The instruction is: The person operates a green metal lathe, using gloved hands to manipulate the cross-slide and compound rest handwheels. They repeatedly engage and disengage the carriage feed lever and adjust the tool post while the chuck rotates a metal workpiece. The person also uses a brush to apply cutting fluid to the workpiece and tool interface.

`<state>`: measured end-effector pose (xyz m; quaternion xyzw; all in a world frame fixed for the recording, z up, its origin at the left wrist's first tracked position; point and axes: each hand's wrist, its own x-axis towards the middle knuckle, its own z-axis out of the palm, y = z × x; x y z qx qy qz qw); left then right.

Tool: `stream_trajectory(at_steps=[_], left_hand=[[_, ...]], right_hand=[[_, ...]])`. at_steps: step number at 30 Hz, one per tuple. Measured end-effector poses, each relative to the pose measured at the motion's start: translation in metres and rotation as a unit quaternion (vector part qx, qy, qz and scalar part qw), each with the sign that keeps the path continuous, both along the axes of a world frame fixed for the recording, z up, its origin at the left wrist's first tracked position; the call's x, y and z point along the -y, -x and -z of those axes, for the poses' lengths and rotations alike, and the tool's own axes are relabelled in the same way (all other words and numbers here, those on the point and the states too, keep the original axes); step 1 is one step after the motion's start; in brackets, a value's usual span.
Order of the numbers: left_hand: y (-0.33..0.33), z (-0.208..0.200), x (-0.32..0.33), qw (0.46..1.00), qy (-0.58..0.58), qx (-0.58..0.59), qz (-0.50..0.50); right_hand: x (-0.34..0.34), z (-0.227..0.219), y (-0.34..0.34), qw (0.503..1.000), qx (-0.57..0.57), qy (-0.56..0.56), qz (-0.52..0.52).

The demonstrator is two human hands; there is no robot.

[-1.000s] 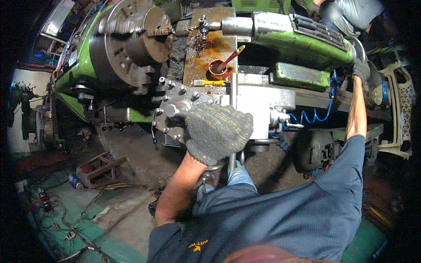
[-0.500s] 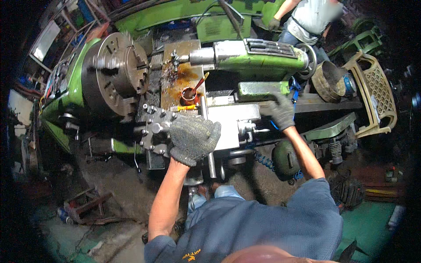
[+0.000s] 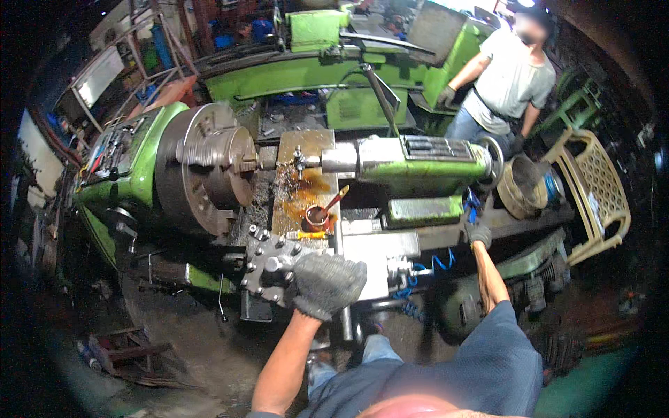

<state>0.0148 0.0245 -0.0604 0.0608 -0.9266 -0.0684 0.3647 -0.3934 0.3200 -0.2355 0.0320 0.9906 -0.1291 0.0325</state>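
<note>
Oil [image 3: 315, 187] stains the workshop lathe [image 3: 418, 168], left hand [image 3: 329, 284] curled over its tool post, right hand [image 3: 478, 235] now below a blue fitting [image 3: 473, 201], fingers' grips unclear.

readable text: none | labels, numbers, signs: none legible

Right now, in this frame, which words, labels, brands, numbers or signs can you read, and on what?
No text can be read anywhere in this picture.
Green machine: any markings are too small or blurred.
Round chuck: too blurred.
Blue container: any print is too small.
</note>
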Motion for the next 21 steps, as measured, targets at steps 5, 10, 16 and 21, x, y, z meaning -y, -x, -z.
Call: stream_trajectory(at_steps=[5,10,16,21], left_hand=[[0.002,0.027,0.001,0.993,0.090,0.009,-0.080],[-0.008,0.035,-0.010,0.981,0.057,-0.047,-0.180],[0.004,0.046,-0.003,0.987,-0.018,-0.050,-0.154],[0.020,0.009,-0.019,0.989,0.012,-0.043,-0.138]], right_hand=[[-0.050,0.058,0.132,0.999,-0.010,0.015,0.027],[-0.003,0.047,0.105,0.999,0.025,0.021,0.010],[-0.060,0.100,0.157,0.963,0.108,0.248,0.014],[-0.099,0.094,0.122,0.689,0.127,0.703,0.122]])
